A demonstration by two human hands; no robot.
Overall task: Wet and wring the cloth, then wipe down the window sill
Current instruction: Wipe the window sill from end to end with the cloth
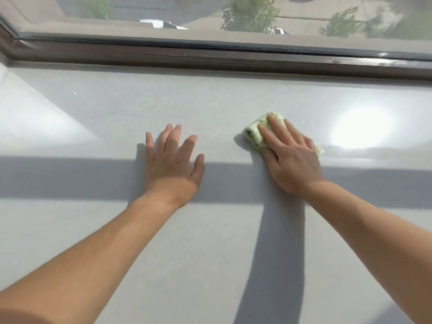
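Note:
A wide pale grey window sill (117,230) fills most of the view. A small light green cloth (253,134), bunched up, lies on the sill right of centre. My right hand (289,157) presses flat on top of the cloth, fingers spread over it, so most of the cloth is hidden under the palm; a corner shows at the hand's right side. My left hand (174,164) rests flat on the bare sill to the left of the cloth, fingers apart, holding nothing.
A dark brown window frame (210,57) runs along the far edge of the sill, with the glass pane (187,15) above it. Bands of shadow cross the sill. A bright sun glare (362,129) lies to the right of the cloth.

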